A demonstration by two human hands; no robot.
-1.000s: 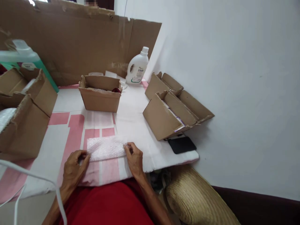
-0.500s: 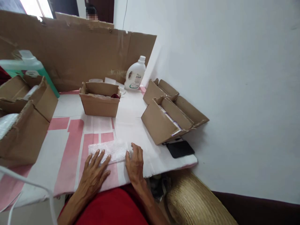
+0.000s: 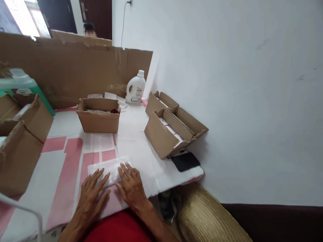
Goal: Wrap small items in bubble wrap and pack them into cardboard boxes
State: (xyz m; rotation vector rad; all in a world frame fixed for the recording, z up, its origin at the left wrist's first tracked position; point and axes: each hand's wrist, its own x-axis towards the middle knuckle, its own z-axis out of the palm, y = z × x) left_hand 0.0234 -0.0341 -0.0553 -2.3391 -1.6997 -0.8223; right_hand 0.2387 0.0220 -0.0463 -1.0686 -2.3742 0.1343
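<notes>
Our white bubble wrap sheet (image 3: 107, 167) lies flat as a small rectangle, long side crosswise, its near edge covered. It sits well in front of the open cardboard box (image 3: 98, 118).

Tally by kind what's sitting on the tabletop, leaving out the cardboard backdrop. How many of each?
Cardboard boxes: 5
Bottles: 2, a white bottle and a green jug
Bubble-wrap sheet: 1
Black flat device: 1
Total: 9
Small white items behind the middle box are too unclear to count.
</notes>
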